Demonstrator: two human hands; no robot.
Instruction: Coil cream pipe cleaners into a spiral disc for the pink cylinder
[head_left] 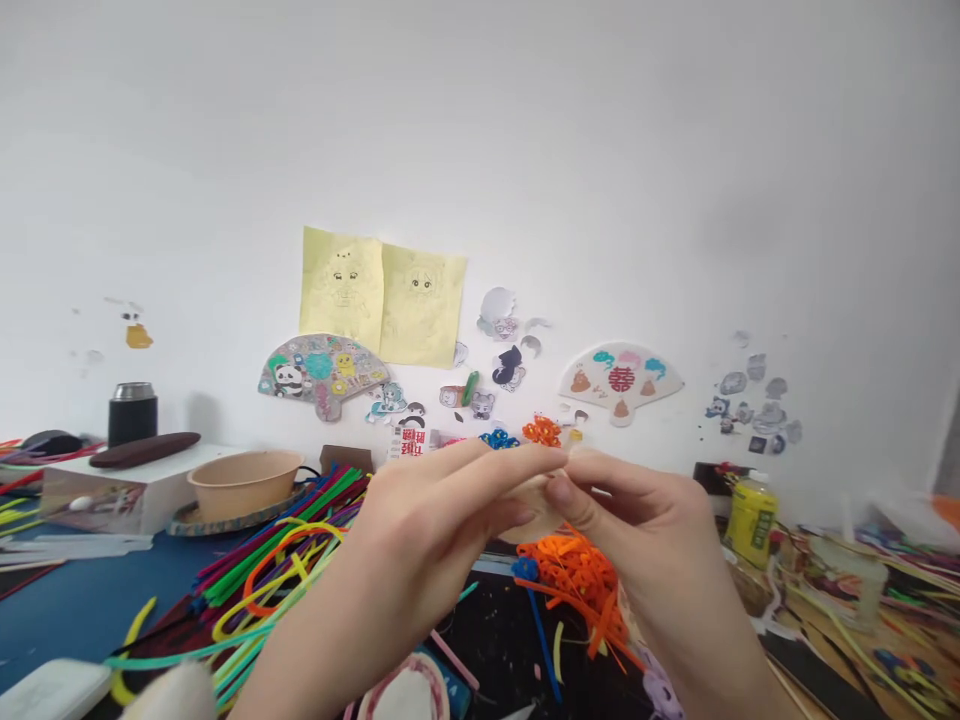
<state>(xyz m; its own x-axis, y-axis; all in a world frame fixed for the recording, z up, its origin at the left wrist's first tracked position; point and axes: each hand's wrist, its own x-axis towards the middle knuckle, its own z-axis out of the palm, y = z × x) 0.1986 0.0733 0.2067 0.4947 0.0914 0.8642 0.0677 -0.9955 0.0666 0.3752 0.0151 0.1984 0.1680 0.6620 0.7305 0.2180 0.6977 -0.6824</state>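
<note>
Hands meet at frame centre: left hand (420, 535) and right hand (664, 560) both pinch a small pale piece (534, 497), just above orange strips (581, 580).

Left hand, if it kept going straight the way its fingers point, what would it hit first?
The right hand: its fingertips meet the left hand's around a pale piece pinched between them. It is blurred there, so likely, not certain.
</note>
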